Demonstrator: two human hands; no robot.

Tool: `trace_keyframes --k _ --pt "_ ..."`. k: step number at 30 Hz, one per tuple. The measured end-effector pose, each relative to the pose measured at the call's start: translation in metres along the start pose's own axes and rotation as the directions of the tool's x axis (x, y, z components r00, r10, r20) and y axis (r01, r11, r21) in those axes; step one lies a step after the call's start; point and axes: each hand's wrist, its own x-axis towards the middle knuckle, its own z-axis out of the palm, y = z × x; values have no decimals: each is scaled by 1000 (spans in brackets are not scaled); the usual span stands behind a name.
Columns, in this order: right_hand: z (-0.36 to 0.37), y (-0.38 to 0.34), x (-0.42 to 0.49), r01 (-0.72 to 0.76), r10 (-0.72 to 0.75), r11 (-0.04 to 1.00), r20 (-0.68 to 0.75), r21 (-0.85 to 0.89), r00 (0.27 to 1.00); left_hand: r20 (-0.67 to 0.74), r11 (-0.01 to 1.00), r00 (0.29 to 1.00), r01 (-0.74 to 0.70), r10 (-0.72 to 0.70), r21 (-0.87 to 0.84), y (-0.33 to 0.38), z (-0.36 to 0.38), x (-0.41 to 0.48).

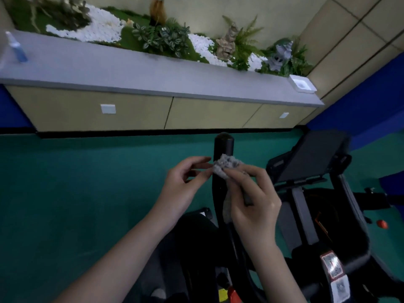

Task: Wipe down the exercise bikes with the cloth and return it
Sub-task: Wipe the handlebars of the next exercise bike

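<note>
A grey fluffy cloth (226,165) is bunched over the black left handlebar (223,145) of an exercise bike (310,215). My right hand (253,200) grips the cloth, and a strip of it hangs down under the palm. My left hand (185,182) is just to the left, its fingertips touching the cloth's edge. The bike's black screen (312,158) stands to the right of both hands.
A grey ledge (153,71) with plants and white pebbles runs along the far wall, over beige cabinets. On it stand a blue spray bottle (16,48) at far left and a white dish (302,84) at right. Green floor (76,182) lies to the left.
</note>
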Motion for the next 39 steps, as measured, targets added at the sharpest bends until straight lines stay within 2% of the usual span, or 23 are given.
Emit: trace_keyframes --k 3,5,8,11,17,22,27,31,36,37,39 --pt "-8 8 7 68 -66 992 -22 109 998 -54 999 998 32 -31 11 -10 6 -16" --pt "-7 11 24 185 -183 972 -30 144 983 -87 1000 996 23 -22 11 -15 9 -25" --pt "-1 19 35 371 -382 922 97 114 919 -108 999 994 32 -30 15 -21 13 -35" --pt "-4 29 28 435 -458 888 209 148 864 -120 999 992 34 -32 11 -25 18 -43" --pt "-6 27 56 465 -497 866 208 184 843 -171 998 985 26 -34 -49 -27 29 -48" --pt "-9 25 57 541 -583 810 404 227 705 -193 997 980 28 -42 -73 -26 31 -48" --pt "-6 21 75 579 -595 793 448 190 667 -171 992 982 59 -77 -108 -25 29 -47" --pt "-6 21 73 603 -604 769 552 213 575 -169 991 983 50 -71 -123 -24 28 -46" --pt "-2 18 98 662 -646 734 453 151 614 -140 988 986 70 -90 -141 -26 26 -46" --pt "-1 17 94 662 -637 736 478 144 605 -143 987 986 68 -89 -149 -26 26 -45" --pt "0 16 81 666 -623 728 564 165 542 -171 984 982 56 -85 -171 -28 28 -43"
